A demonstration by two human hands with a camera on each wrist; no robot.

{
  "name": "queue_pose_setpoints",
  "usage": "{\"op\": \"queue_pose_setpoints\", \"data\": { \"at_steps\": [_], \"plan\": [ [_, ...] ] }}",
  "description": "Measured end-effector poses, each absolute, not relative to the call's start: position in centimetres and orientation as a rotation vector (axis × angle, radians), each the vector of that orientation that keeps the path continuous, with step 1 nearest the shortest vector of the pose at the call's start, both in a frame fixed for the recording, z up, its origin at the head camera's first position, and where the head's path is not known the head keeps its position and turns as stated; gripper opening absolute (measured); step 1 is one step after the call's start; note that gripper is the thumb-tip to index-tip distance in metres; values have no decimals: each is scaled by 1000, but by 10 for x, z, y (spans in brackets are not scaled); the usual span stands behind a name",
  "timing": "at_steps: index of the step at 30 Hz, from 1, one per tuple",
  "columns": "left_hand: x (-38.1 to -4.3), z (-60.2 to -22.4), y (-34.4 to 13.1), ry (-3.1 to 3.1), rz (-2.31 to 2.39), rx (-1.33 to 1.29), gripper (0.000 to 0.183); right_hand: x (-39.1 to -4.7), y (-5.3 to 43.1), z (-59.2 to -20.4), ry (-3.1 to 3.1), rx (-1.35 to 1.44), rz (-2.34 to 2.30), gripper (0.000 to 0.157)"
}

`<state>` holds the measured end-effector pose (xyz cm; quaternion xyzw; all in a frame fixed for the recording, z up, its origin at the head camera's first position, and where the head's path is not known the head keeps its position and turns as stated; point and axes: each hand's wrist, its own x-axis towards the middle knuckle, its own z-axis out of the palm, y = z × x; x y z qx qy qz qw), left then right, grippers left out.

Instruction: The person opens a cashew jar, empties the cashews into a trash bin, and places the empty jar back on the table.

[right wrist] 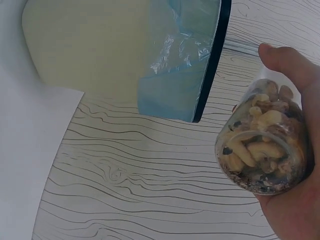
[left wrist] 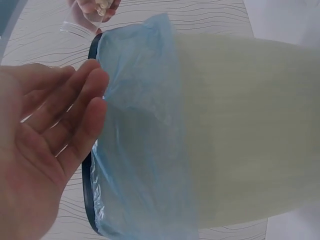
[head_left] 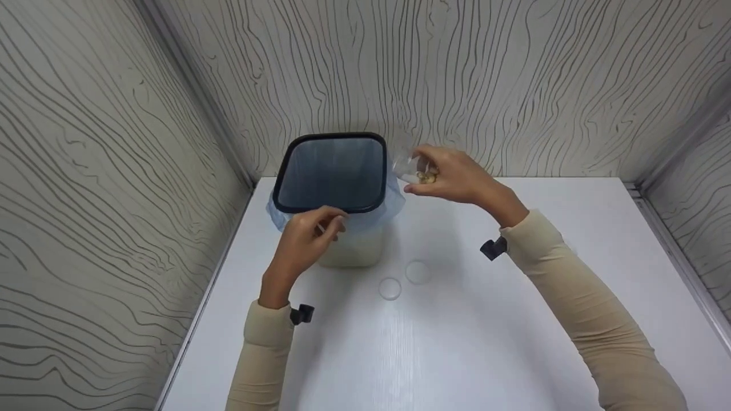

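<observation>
A pale trash can [head_left: 357, 251] stands at the back of the white table. Its blue liner bag [left wrist: 145, 130] is folded over the outside beneath a dark rim ring [head_left: 330, 136]. My right hand [head_left: 460, 174] grips a clear cup [right wrist: 262, 170], tilted with its mouth toward the can and just right of the rim. Cashew-like nuts and darker bits [right wrist: 260, 147] fill the cup's bottom end. At the can's near side is my left hand [head_left: 308, 234], its fingers loosely bent, fingertips right at the rim and nothing held.
Two clear round lids [head_left: 390, 289] lie on the white table [head_left: 457, 342] in front of the can. Wood-patterned panels [head_left: 400, 68] rise behind and at both sides. A small black mount [head_left: 493, 249] sits at the right cuff, with another one [head_left: 301, 314] at the left.
</observation>
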<state>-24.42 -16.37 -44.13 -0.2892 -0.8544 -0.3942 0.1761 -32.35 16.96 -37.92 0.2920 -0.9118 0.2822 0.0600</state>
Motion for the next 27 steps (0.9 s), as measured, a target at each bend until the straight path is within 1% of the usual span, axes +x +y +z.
{"op": "queue_pose_setpoints", "data": {
  "at_steps": [8, 16, 22, 27],
  "plan": [
    [-248, -432, -168, -2348, -1074, -787, 19, -324, 166, -380, -2789, 869, 860, 62],
    [-254, -424, -173, -2299, -987, -790, 21, -325, 163, -382, -2781, 881, 855, 63],
    [-261, -424, -180, -2284, -945, -787, 18, -327, 161, -384, -2792, 875, 859, 67],
    [-266, -423, -186, -2283, -931, -752, 19, -328, 159, -384, -2784, 891, 869, 64]
  ]
}}
